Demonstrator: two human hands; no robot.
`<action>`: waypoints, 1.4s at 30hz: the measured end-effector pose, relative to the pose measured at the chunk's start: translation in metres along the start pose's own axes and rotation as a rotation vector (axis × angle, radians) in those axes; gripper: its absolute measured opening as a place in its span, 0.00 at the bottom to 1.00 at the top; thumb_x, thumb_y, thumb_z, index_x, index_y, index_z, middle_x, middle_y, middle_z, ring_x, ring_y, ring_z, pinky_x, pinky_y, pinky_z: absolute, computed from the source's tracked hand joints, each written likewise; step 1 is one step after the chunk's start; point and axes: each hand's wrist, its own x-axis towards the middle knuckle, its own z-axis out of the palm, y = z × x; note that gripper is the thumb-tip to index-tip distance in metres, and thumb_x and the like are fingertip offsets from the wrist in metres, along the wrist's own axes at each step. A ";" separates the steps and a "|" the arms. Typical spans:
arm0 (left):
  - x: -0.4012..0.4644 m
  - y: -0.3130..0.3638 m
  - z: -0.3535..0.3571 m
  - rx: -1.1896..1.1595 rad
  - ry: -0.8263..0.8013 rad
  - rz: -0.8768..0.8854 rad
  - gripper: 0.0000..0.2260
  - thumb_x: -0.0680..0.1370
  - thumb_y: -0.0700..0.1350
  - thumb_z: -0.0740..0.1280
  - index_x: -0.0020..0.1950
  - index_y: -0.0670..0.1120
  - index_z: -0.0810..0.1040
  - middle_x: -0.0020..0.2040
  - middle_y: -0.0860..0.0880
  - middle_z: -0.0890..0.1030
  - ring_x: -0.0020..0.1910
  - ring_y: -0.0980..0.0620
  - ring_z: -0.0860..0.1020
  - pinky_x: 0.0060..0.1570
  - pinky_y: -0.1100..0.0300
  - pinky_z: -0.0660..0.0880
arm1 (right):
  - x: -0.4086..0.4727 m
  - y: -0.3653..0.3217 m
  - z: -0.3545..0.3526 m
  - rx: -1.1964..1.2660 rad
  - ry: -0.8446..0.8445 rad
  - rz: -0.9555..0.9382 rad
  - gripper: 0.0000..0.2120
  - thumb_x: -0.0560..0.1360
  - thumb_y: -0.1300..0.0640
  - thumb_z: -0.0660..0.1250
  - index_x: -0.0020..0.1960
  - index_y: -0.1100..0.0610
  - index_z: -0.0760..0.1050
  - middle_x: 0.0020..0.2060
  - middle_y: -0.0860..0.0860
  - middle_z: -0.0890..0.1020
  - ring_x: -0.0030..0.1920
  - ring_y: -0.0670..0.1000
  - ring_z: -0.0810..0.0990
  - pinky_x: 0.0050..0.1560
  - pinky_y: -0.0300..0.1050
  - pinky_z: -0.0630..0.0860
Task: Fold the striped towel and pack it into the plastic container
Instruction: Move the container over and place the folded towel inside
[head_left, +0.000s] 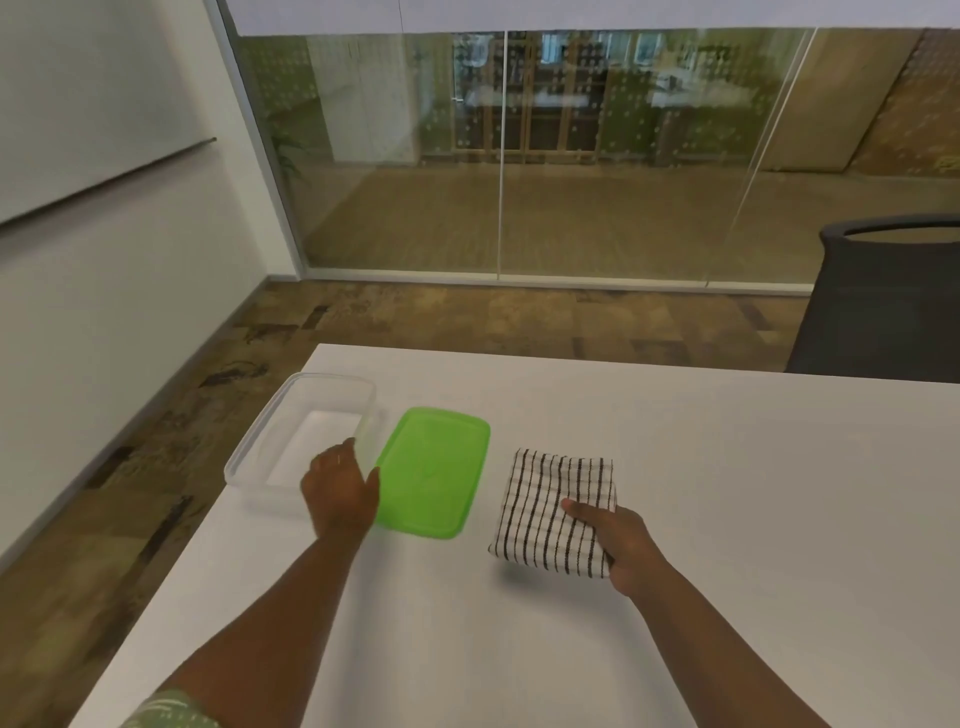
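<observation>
Gripping folded towel (556, 512), right hand (621, 545); left hand (340, 491) grasps container (291, 426); white table (727, 467).

A white table (519, 649) bears a clear plastic container (270, 441); beside it a green lid (434, 470); then a folded striped towel (550, 512).

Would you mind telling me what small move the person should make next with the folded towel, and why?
Probably lift the striped towel and carry it left, over the green lid, into the clear plastic container. The towel already lies folded in a compact square with the right hand gripping its near corner, and the left hand steadies the open, empty container.
</observation>
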 end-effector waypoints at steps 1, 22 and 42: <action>0.002 -0.010 -0.002 0.078 -0.034 -0.013 0.26 0.76 0.48 0.64 0.71 0.40 0.64 0.67 0.41 0.73 0.68 0.42 0.69 0.67 0.48 0.63 | 0.001 0.000 0.000 0.008 0.005 0.002 0.21 0.69 0.64 0.72 0.61 0.64 0.73 0.58 0.64 0.79 0.48 0.59 0.79 0.44 0.51 0.77; 0.012 0.021 -0.023 0.370 -0.012 0.308 0.05 0.74 0.42 0.69 0.41 0.40 0.81 0.38 0.41 0.85 0.39 0.41 0.83 0.60 0.49 0.73 | 0.010 -0.002 -0.017 -0.021 0.186 -0.061 0.20 0.70 0.63 0.71 0.60 0.64 0.73 0.57 0.63 0.79 0.56 0.63 0.78 0.50 0.52 0.76; -0.109 0.148 0.036 0.260 0.025 0.922 0.19 0.50 0.57 0.81 0.22 0.47 0.76 0.18 0.51 0.75 0.17 0.58 0.74 0.18 0.71 0.65 | -0.004 -0.050 -0.081 0.153 0.389 -0.277 0.20 0.69 0.62 0.71 0.60 0.61 0.75 0.56 0.61 0.80 0.51 0.59 0.79 0.47 0.49 0.76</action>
